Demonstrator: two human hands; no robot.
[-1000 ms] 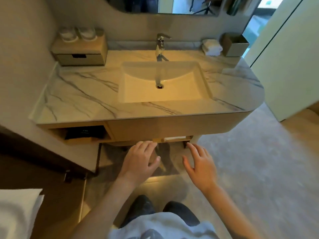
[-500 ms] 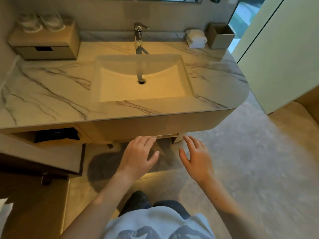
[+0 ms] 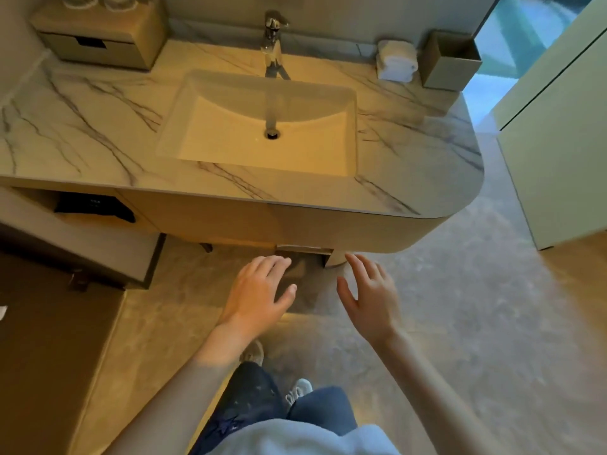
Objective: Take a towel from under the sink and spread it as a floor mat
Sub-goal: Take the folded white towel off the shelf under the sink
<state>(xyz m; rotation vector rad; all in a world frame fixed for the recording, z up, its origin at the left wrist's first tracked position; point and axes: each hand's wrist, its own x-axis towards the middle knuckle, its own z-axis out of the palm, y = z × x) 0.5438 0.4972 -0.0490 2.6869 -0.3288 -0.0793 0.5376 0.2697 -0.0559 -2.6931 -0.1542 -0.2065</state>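
1. Neither grip holds anything: the left hand is palm down with its fingers loosely spread, and the right hand is turned edge-on with the thumb apart from the fingers.
2. Both hands hover side by side, well apart from each other, above the floor just in front of the vanity's lower edge. That placing looks like the start of a two-handed reach into the space below.
3. Between and just beyond the fingertips sits a dark low shelf tucked under the cabinet front; the hands seem aimed at it.
4. The towel to be taken cannot be seen. If it lies on that shelf it is hidden in shadow, so I cannot describe its colour or fold.
5. The only towel in view is a white rolled towel on the marble bench, near the back right beside a small open box; it is on top, not under the sink.
6. The floor ahead of the feet is bare, so the spreading is not yet begun.
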